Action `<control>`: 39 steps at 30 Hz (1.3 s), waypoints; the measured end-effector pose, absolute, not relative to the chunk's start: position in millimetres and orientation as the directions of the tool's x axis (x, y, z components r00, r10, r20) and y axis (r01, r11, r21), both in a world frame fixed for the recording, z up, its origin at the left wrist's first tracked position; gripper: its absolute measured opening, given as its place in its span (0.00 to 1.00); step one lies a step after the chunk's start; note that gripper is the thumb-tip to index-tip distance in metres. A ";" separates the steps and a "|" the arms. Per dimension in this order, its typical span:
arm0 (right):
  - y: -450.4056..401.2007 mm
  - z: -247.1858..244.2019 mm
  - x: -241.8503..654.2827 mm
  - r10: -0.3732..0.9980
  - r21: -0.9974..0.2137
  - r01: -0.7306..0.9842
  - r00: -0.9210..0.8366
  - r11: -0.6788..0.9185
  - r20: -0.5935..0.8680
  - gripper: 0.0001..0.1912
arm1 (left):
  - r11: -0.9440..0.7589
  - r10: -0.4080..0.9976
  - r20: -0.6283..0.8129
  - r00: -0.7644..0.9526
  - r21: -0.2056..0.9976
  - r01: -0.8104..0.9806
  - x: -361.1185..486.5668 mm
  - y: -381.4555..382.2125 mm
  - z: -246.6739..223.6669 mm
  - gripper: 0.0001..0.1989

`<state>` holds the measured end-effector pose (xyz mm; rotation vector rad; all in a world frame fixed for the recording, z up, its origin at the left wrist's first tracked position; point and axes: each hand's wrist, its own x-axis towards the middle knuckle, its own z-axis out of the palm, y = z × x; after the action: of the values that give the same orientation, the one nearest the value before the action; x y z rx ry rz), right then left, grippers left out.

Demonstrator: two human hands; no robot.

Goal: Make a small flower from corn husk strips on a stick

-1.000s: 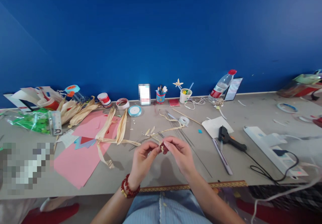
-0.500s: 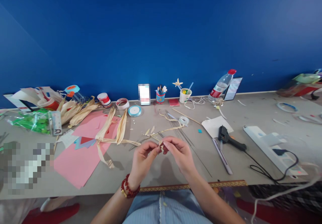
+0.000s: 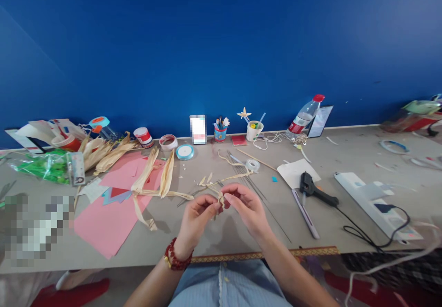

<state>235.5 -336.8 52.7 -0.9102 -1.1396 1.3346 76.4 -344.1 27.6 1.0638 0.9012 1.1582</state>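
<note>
Near the table's front edge, my left hand (image 3: 200, 215) pinches a small pale piece of husk (image 3: 221, 198) between thumb and fingers. A red beaded bracelet circles that wrist. My right hand (image 3: 246, 205) touches the same piece from the right, thumb and forefinger closed at its edge. The fingers hide part of the piece. Just beyond the hands lie small husk petals (image 3: 206, 179), a long thin husk strip (image 3: 238, 175) and several dark wires (image 3: 253, 187).
Pink paper (image 3: 103, 224) and dried husks (image 3: 167, 173) lie on the left. To the right are a glue gun (image 3: 316, 191), a lilac pen-like tool (image 3: 305, 215) and a white power strip (image 3: 376, 205). Cups, tape rolls and a bottle (image 3: 304, 118) line the wall.
The pale piece has turned and shows more above my left fingertips. My right hand has shifted slightly, with its fingers raised a little.
</note>
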 end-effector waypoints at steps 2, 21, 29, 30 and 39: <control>-334.4 53.9 238.6 0.980 -0.960 -0.268 -0.157 0.079 0.125 0.07 | 0.124 0.972 -0.051 0.228 0.941 -0.316 75.8 -344.0 28.2 0.08; -330.2 57.7 241.7 0.921 -0.914 -0.403 -0.370 -0.042 0.121 0.06 | 0.362 0.894 -0.149 0.422 0.796 -0.486 73.6 -345.8 36.2 0.07; -329.9 54.8 241.5 0.915 -0.922 -0.388 -0.378 -0.019 0.140 0.05 | 0.361 0.891 -0.143 0.430 0.798 -0.482 73.2 -347.4 36.9 0.07; -329.9 52.7 241.7 0.916 -0.921 -0.388 -0.378 -0.022 0.137 0.05 | 0.359 0.893 -0.144 0.427 0.799 -0.482 73.5 -347.5 36.9 0.07; -331.0 50.2 243.9 0.945 -0.947 -0.320 -0.295 0.044 0.143 0.06 | 0.245 0.943 -0.118 0.312 0.879 -0.409 73.7 -347.5 32.4 0.08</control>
<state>243.9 -331.0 50.2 -0.7347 -1.2341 1.4948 73.7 -347.5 32.4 0.8625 0.7611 1.0557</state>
